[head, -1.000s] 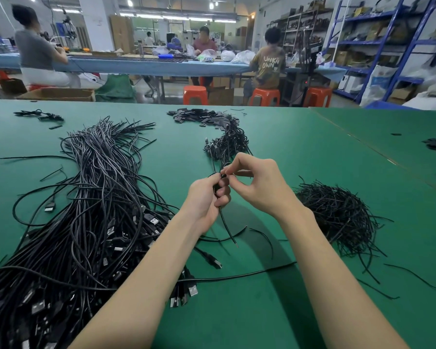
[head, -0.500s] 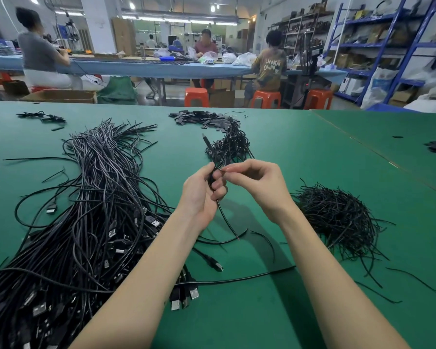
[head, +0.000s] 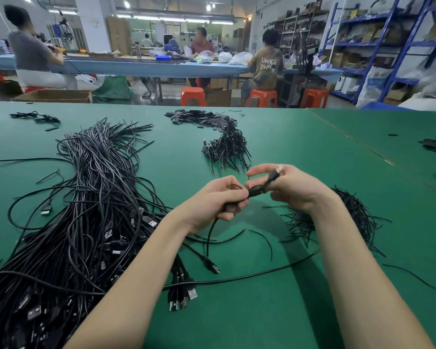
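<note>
Both forearms reach forward above the green table (head: 262, 311), where the left hand (head: 217, 200) curls its fingers round a black cable (head: 256, 191) whose tail hangs down to the table, and the right hand (head: 292, 187), just beside it, pinches the cable's plug end, tilted upward.

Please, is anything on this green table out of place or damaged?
Nothing looks damaged. One loose cable runs across the table, apart from the big cable pile, and a few short wire offcuts lie scattered nearby.
</note>
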Tool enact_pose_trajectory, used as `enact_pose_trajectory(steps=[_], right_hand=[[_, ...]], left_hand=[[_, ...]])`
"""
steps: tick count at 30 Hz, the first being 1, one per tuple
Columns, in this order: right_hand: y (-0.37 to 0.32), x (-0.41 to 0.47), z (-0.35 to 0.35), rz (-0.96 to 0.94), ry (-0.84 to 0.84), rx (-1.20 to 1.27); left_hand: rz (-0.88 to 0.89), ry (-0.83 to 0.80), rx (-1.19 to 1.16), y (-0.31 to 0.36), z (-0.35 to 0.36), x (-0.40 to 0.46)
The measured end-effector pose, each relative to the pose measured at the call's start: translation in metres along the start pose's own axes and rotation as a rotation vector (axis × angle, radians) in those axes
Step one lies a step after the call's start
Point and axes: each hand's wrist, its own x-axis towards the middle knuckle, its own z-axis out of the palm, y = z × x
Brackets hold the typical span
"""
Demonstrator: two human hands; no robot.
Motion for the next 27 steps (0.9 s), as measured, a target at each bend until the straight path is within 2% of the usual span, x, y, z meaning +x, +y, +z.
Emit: enact_pose_trajectory(steps=[3, 7, 10, 13, 21, 27], right_hand=[[-0.012, -0.008, -0.005, -0.057, -0.03, -0.192], [-0.022, -0.007, 0.01, -0.185, 0.174, -0.566], [-0.023, -0.003, 0.032, -0.346, 0.306, -0.686], [-0.019, -0.002, 0.041, -0.425, 0.33, -0.658], [-0.02, -0.002, 0.042, -0.483, 0.294, -0.734], [-0.014, 0.0, 0.037, -0.479, 0.311, -0.545]], left_hand=[[0.012, 0.038, 0.316, 0.001, 0.001, 0.001], [0.136, 0.324, 0.622, -0.009, 0.009, 0.006], [0.232, 0.557, 0.588, -0.015, 0.012, 0.01], [0.297, 0.7, 0.577, -0.017, 0.01, 0.012], [0.466, 0.745, 0.699, -0.026, 0.005, 0.011], [0.526, 0.65, 0.789, -0.026, -0.003, 0.008]])
